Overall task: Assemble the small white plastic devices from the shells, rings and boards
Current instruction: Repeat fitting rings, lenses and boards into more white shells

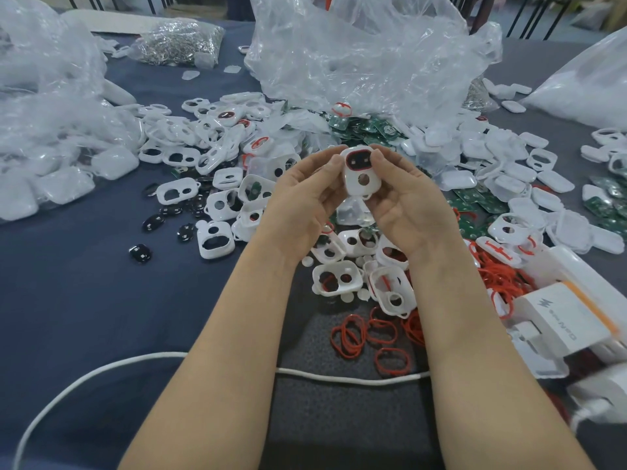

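A small white shell [361, 176] with a red ring and a black insert in its upper window and a round hole below is held up over the table's middle. My left hand [307, 201] grips its left side, thumb at the top edge. My right hand [403, 205] grips its right side, thumb on the black insert. Loose white shells [217, 239] lie all around. Red rings [351, 335] lie scattered near my right forearm. Green boards [475, 201] are piled at the right. Black inserts [153, 222] lie at the left.
Clear plastic bags [366, 52] of parts rise at the back, the left and the far right. A bag of metal pieces [176, 42] sits far back. A white cable [339, 376] crosses the near table under my arms. White boxes [559, 320] stand at the right edge.
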